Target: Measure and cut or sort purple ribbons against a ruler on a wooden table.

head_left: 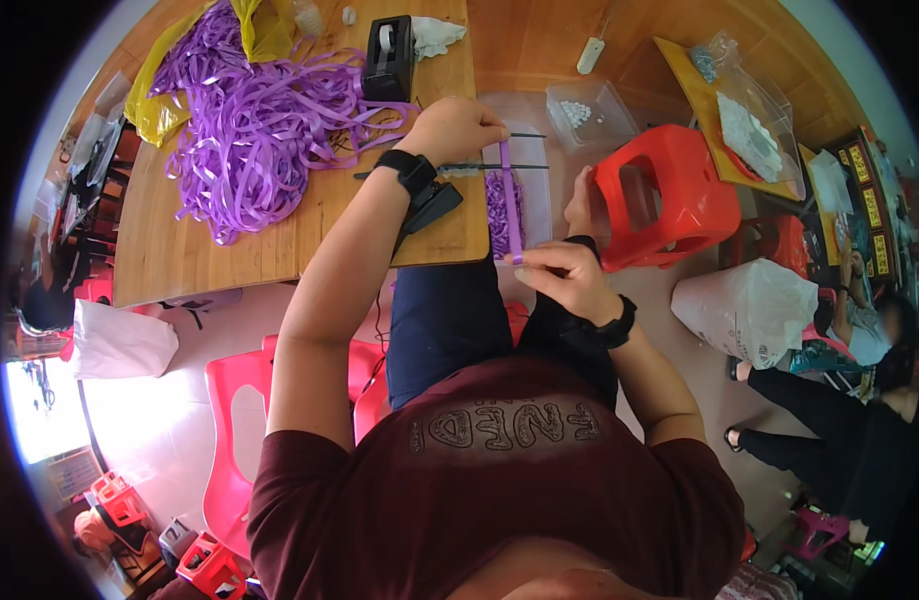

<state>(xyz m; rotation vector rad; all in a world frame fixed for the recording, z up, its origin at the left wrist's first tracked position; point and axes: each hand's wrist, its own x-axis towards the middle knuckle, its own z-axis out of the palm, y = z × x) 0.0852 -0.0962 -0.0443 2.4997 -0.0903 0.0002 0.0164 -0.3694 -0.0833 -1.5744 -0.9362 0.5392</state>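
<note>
White cloth-like bag (125, 342): far left, beside the bench (180, 262)
Yellow plastic bag (152, 112): upper left on the bench, purple ribbon pile (242, 150) tangled beside and below it
Black tape dispenser (388, 72): right of the pile, near crumpled white tissue (438, 37)
Left hand (445, 130): at the bench's right edge, by the upper end of the purple ribbon strip (511, 205); fingers drawn close together, cannot tell whether they pinch strip, rod or both
Black fixture (435, 208): on the bench near the left wrist, exact kind unclear
Thin dark rods (532, 167): two, jutting past the bench edge, roughly parallel
Strip position: between the hands, straight, crossing the lower rod; looped around or just laid across, cannot tell
Clear plastic bin (539, 205): below the strip, purple ribbon pieces (498, 215) inside
Right hand (575, 278): thumb and fingers pinched together on the strip's lower end, no visible gap
Step in hand: looks like lining up and tensioning the strip at the rods, my judgement
Next move calls for: probably a firm right pinch, even tension, no twist, rods not bent
Edges and room: hands work in the gap between bench edge and red plastic stool (670, 195); rod tips and stool limit rightward swing, thighs sit close below, more room looks to be straight up
</note>
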